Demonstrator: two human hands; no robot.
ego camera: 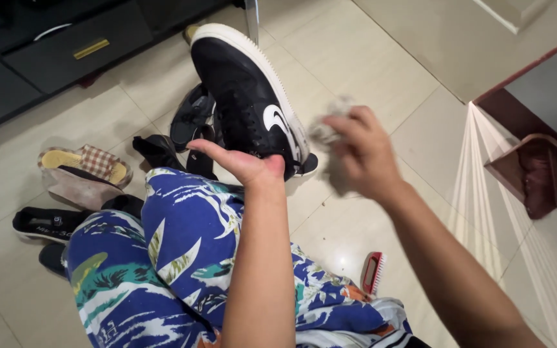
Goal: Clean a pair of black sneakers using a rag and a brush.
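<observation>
My left hand (243,164) holds up a black sneaker (243,93) with a white sole and a white side mark. The fingers are tucked into its heel and the thumb sticks out to the left. The shoe's toe points away from me. My right hand (362,151) is closed around a crumpled grey cloth (325,132), right beside the sneaker's heel and blurred by motion. Under both arms lie my legs in blue shorts (188,258) with a leaf print.
On the tiled floor (381,71) a small red brush (373,272) lies by my right knee. More black shoes (191,116), a checked slipper (88,164) and a black sandal (46,223) lie at left. A dark cabinet (46,45) stands beyond them, wooden furniture (536,174) at right.
</observation>
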